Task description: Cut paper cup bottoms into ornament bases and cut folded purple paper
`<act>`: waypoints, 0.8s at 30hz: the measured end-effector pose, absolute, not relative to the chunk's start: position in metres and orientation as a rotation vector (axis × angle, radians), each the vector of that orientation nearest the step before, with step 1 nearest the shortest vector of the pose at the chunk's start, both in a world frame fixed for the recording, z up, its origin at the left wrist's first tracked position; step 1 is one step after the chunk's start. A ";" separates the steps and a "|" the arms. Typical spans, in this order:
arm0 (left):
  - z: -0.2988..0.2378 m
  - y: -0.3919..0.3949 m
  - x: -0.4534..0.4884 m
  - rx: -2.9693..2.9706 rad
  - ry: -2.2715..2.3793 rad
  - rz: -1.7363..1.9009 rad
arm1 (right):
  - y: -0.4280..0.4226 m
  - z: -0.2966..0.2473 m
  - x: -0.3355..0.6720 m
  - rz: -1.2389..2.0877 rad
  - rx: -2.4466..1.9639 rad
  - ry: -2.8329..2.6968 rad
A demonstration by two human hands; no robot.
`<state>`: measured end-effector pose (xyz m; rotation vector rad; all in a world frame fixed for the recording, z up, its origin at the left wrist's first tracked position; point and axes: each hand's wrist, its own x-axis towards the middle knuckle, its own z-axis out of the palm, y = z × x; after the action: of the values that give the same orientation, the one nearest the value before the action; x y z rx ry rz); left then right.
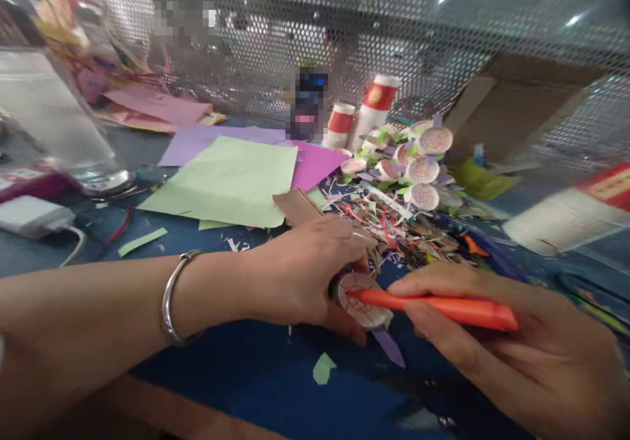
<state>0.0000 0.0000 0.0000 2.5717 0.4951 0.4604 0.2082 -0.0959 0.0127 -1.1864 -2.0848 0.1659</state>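
My left hand [315,266], with a silver bangle on its wrist, is closed around a small round white piece [361,301] that bears red line markings. A purple paper strip [388,348] sticks out from under the piece's lower edge. My right hand [522,348] grips an orange-red marker [443,308], whose tip end meets the marked round face. Part of the piece's rim is hidden by my left fingers. A pale green paper scrap [323,368] lies just below on the blue surface [275,394].
Behind are green paper sheets [236,180], several similar round pieces in a pile [422,169], and paper shreds [394,226]. White rolls with red bands [377,105] stand at the back; another roll [556,220] is at right. A glass of liquid [63,118] is at left.
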 end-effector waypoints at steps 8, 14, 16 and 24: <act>0.002 -0.001 0.001 2.571 0.523 0.409 | -0.098 0.014 0.205 0.234 -1.171 -2.080; 0.003 -0.001 0.001 2.561 0.539 0.391 | -0.099 0.019 0.203 0.249 -1.159 -2.087; 0.004 -0.002 0.002 2.560 0.547 0.386 | -0.099 0.018 0.204 0.239 -1.143 -2.091; 0.004 -0.002 0.002 2.558 0.533 0.405 | -0.100 0.013 0.206 0.297 -1.156 -2.095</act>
<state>0.0023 -0.0018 0.0043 2.5577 0.5334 0.4049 0.2057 -0.0995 0.0134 -1.1557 -2.0951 0.2969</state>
